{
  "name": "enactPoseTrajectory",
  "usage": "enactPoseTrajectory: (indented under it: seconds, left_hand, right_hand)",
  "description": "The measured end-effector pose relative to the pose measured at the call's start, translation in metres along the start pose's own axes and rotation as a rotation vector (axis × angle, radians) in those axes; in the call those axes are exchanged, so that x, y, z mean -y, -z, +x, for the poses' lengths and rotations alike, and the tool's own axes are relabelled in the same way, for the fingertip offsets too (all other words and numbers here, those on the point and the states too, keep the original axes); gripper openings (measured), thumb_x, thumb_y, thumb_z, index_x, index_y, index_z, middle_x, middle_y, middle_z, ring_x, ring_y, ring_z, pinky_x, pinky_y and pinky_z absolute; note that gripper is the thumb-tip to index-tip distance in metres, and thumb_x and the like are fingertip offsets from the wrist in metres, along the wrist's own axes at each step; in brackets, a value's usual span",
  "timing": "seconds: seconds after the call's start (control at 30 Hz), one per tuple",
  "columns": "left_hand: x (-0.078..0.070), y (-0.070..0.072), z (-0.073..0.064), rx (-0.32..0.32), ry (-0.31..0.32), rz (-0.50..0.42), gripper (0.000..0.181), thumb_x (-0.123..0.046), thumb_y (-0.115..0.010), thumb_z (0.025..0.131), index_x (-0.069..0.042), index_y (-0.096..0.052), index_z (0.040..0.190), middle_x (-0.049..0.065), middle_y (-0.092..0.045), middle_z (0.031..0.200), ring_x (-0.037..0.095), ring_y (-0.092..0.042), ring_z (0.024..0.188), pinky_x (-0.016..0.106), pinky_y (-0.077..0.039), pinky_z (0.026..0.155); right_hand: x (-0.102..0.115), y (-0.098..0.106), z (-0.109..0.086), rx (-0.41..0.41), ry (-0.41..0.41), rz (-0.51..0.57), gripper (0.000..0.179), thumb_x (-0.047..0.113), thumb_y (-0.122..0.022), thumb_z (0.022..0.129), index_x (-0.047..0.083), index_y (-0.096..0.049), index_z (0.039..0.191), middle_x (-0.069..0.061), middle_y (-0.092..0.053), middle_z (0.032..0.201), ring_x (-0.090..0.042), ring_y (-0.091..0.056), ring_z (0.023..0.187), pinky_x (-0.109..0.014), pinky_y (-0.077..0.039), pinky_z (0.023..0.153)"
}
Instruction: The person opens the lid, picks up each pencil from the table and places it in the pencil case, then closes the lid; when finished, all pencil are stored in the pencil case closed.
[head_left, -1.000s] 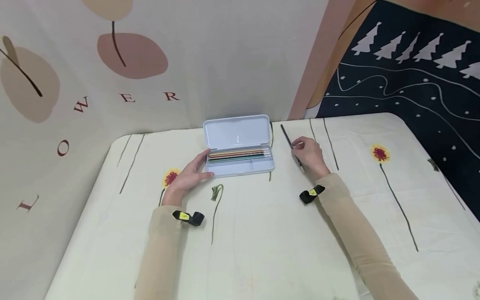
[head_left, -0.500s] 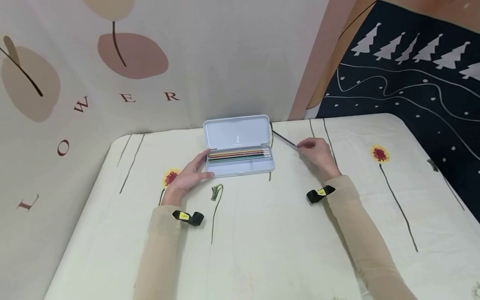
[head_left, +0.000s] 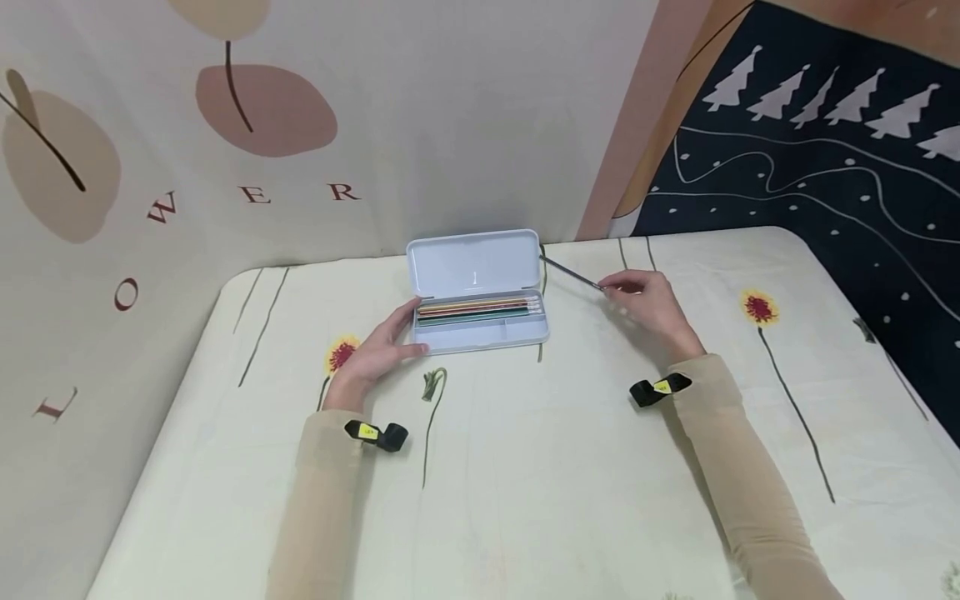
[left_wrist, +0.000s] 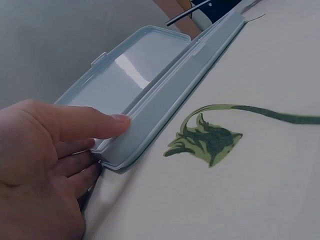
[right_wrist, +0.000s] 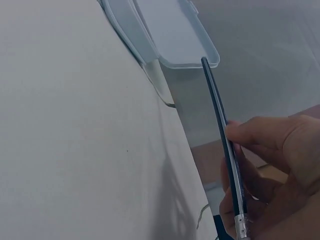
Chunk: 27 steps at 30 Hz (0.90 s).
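Note:
An open light-blue pencil case (head_left: 457, 337) stands at the back of the table, lid tipped up behind it. Several pencils (head_left: 476, 310) lie side by side in its rear compartment, their white ends to the right. My left hand (head_left: 375, 354) holds the case's left end, the thumb (left_wrist: 102, 124) on its front wall and the fingers round the corner. Right of the case, my right hand (head_left: 651, 307) pinches a dark pencil (right_wrist: 220, 115) between thumb and fingers. The pencil slants, its far end overlapping the lid's right edge in the head view. Its silvery ferrule (right_wrist: 242, 225) shows near the palm.
A pale cloth (head_left: 510, 467) with printed flowers covers the table. Behind the case rises a light printed backdrop (head_left: 465, 125). A dark panel with white trees (head_left: 810, 158) hangs at the right.
My right hand has lifted the dark pencil and moved right, and the pencil has swung so its far end points left toward the lid. My left hand and the case have stayed put.

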<state>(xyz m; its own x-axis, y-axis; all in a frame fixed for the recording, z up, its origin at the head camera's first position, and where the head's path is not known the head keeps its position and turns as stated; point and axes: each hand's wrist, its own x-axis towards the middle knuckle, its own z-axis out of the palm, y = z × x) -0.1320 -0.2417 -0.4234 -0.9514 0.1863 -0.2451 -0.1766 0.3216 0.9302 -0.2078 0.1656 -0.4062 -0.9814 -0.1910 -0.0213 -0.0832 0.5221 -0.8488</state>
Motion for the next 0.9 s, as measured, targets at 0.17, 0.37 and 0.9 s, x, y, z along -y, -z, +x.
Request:
enactPoseTrajectory:
  seconds: [0.17,0.37,0.9]
  left_hand:
    - [0.001,0.001,0.0,-0.007,-0.004,0.018,0.085,0.003,-0.066,0.084,-0.011,-0.02,0.155,0.011,-0.014,0.16,0.021,-0.005,0.146,0.041,-0.001,0.117]
    - [0.001,0.0,-0.001,-0.006,-0.003,0.013,0.085,0.002,-0.066,0.084,-0.011,-0.019,0.155,0.011,-0.014,0.16,0.022,-0.005,0.146,0.042,-0.002,0.117]
    - [0.0,0.0,-0.001,-0.008,0.014,0.012,0.085,0.001,-0.065,0.085,-0.012,-0.02,0.155,0.01,-0.013,0.16,0.021,-0.005,0.146,0.04,-0.004,0.117]
  right_hand:
    - [0.003,-0.007,0.005,0.035,0.06,-0.003,0.02,0.006,-0.063,0.092,0.0,-0.071,0.11,-0.014,-0.067,0.109,-0.023,-0.056,0.095,-0.03,-0.043,0.077]
    - [0.01,-0.019,0.009,0.086,0.15,-0.006,0.019,0.001,-0.064,0.09,-0.001,-0.072,0.106,-0.016,-0.069,0.106,-0.023,-0.058,0.09,-0.03,-0.045,0.078]
    - [0.029,-0.062,0.023,0.166,0.274,-0.065,0.015,0.0,-0.065,0.088,-0.001,-0.074,0.101,-0.013,-0.07,0.098,-0.023,-0.059,0.086,-0.035,-0.048,0.076]
